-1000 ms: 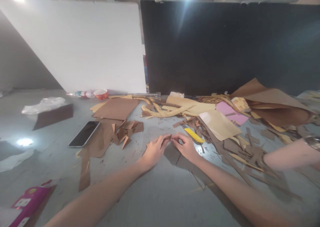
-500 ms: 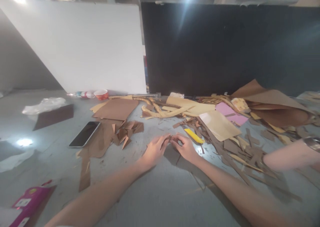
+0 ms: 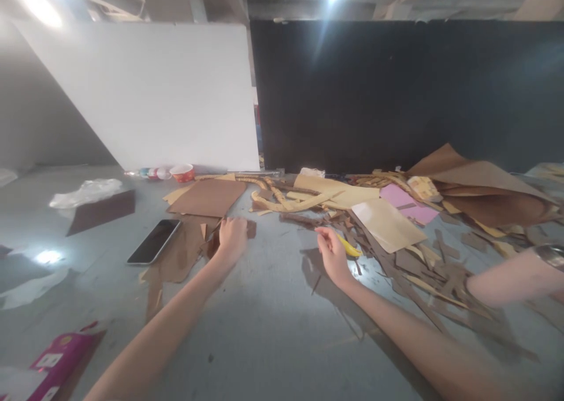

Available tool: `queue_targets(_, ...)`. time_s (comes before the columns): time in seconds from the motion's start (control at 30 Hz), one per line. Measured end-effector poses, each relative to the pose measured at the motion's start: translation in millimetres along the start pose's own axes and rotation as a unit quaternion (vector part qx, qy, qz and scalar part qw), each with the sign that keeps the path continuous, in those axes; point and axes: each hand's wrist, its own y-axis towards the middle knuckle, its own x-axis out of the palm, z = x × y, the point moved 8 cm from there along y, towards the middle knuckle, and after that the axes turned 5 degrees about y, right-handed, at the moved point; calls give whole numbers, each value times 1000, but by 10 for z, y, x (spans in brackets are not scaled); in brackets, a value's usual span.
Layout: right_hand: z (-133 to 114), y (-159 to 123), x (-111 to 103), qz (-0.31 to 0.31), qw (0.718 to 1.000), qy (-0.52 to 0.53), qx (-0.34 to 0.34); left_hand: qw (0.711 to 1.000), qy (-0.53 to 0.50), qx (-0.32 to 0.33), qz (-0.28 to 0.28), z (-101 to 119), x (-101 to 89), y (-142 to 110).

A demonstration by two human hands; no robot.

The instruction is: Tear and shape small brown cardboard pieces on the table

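My left hand [image 3: 233, 237] reaches over the pile of small folded brown paper pieces [image 3: 213, 242]. Its fingers bend down into the pile, and their tips and anything in them are hidden. On the right, my right hand [image 3: 332, 254] hovers just above the table with loosely curled, parted fingers and nothing visible between them. Beside that hand lies a yellow utility knife [image 3: 350, 248], partly covered by it. A dark brown strip [image 3: 299, 219] sits just beyond its fingertips; I cannot tell whether they touch.
Brown sheets [image 3: 207, 197] and a phone [image 3: 154, 241] lie at the left. Brown scraps [image 3: 414, 260], a pale yellow sheet [image 3: 388, 221] and a pink sheet [image 3: 408, 203] cover the right. Another person's forearm [image 3: 513, 277] enters there. A magenta packet [image 3: 59, 360] lies front left.
My hands were together at the centre over a small brown piece. They have parted: the left moved left to the folded pieces, while the right stayed nearly in place. The dark strip has appeared.
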Motion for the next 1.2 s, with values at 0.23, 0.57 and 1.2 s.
queue_targets(0.23, -79, -23, 31, -10, 999, 7, 37, 997, -32, -72, 19, -342, -181, 101)
queue_targets(0.57, -58, -33, 67, -27, 998, 20, 48, 993, -20, -104, 60, -496, -454, 83)
queue_targets(1.2, -326, -154, 314, -195, 980, -27, 28, 792, -596, 113, -67, 1257, 318, -701)
